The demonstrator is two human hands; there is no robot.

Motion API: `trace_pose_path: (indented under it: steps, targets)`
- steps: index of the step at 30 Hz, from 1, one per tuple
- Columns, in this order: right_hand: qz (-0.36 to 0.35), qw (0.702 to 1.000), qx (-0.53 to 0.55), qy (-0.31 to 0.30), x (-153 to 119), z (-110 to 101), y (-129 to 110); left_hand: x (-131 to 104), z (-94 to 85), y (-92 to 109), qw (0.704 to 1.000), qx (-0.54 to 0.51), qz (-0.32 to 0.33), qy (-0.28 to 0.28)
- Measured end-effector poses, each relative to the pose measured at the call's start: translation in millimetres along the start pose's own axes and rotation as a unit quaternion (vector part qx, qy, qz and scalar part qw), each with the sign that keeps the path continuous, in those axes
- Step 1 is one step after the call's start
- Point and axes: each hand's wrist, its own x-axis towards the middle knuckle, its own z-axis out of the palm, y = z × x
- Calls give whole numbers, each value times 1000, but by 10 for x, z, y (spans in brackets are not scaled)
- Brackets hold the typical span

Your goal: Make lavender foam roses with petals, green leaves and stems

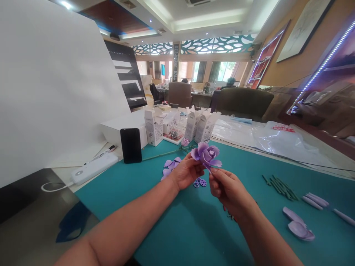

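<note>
Straight ahead, white cartons [205, 127] block your reach at the mat's [244, 155] far edge. Ahead-left, a black slab [131, 146] stands upright, a green stem [163, 154] running right from beside it. Between your left forearm [138, 212] and right forearm [256, 223], bare mat leaves passage up to the purple rings [200, 182]. Right of your right hand [225, 183], open mat runs to the green sticks [281, 188]; lilac pieces [300, 229] lie nearer you.

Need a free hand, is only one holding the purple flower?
No, the left hand and right hand both hold the purple flower.

Green stems [281, 187], petals [172, 163] on teal mat [177, 232]
</note>
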Motion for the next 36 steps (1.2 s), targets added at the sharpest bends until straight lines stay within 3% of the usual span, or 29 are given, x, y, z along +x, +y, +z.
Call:
trace_pose_path:
  steps: [10,21,29,36]
  targets:
    - [11,999,-37,-2,7,16,26,-18,1,33,1000,11,2,-3]
    - [-54,978,-194,-60,-105,-112,-195,-54,-86,203,995,58,-27,-74]
    - [-39,973,-213,-79,-161,-39,-225,-100,-79,214,986,111,-44,-113]
    - [-40,962,-253,-97,-142,-154,-277,-88,-174,263,987,102,-16,-124]
